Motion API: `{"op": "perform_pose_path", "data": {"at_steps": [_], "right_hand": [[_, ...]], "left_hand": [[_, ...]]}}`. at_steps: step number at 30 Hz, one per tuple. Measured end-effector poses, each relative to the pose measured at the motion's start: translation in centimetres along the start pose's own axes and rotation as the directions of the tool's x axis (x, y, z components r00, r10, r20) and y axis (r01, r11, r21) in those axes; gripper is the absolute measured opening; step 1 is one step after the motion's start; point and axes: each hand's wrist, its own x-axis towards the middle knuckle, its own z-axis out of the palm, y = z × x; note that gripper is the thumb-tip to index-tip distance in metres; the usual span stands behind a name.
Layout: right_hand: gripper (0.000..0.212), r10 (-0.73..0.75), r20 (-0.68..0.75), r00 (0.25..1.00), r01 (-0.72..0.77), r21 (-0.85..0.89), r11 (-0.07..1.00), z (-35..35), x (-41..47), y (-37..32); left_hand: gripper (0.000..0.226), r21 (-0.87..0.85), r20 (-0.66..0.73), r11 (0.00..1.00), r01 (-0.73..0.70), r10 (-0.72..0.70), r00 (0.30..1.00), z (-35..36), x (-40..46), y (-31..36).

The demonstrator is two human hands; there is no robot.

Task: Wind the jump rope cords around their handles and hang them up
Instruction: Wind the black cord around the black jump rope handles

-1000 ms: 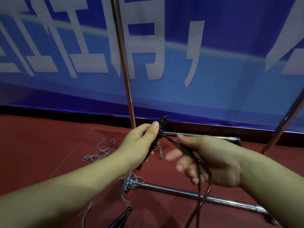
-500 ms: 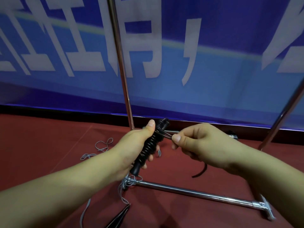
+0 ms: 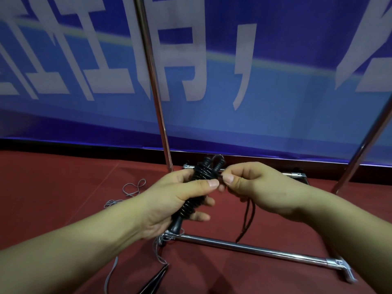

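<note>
Floor: red carpet (image 3: 53,187) runs back to a dark skirting strip under the wall.
Wall: blue banner (image 3: 275,102) with large pale lettering fills the upper half of the view.
Rack: chrome rack (image 3: 244,248) stands on the carpet, one base bar crossing low in front, one upright rising at centre, another leaning in at the right edge.
Loose items: grey cord (image 3: 133,187) lies in loops on the carpet to the left; a dark pointed handle (image 3: 154,281) lies at the bottom edge.
Left hand (image 3: 169,204): fingers and thumb wrapped around the black handles (image 3: 197,187), which tilt up and away, cord coiled round them.
Right hand (image 3: 254,187): thumb and forefinger pinched together on the black cord (image 3: 247,217) just beside the handles' upper end; the cord's free tail hangs below this hand toward the base bar.
</note>
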Motion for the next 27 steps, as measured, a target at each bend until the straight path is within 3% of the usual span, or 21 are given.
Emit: {"op": "perform_pose_path", "data": {"at_steps": [7,15,23,27], "right_hand": [[0.034,-0.032,-0.058,0.998,0.030,-0.028,0.999,0.1,-0.4,0.0],[0.048,-0.071,-0.060,0.996,0.072,0.020,0.997,-0.3,-1.2,-0.5],[0.034,-0.018,-0.242,0.970,0.069,0.203,0.977,1.9,-1.1,-1.0],[0.033,0.023,-0.284,0.958,0.052,0.255,0.966,2.7,-0.7,-1.1]], "left_hand": [[0.051,0.024,-0.095,0.998,-0.066,0.068,0.993,-1.2,0.8,-0.7],[0.054,0.040,-0.015,0.988,-0.150,0.151,0.988,-0.5,0.3,-0.3],[0.050,0.051,-0.132,0.979,-0.199,0.204,0.970,-0.4,0.5,-0.3],[0.042,0.171,-0.125,0.966,-0.192,0.215,0.969,0.5,0.2,-0.3]]}}
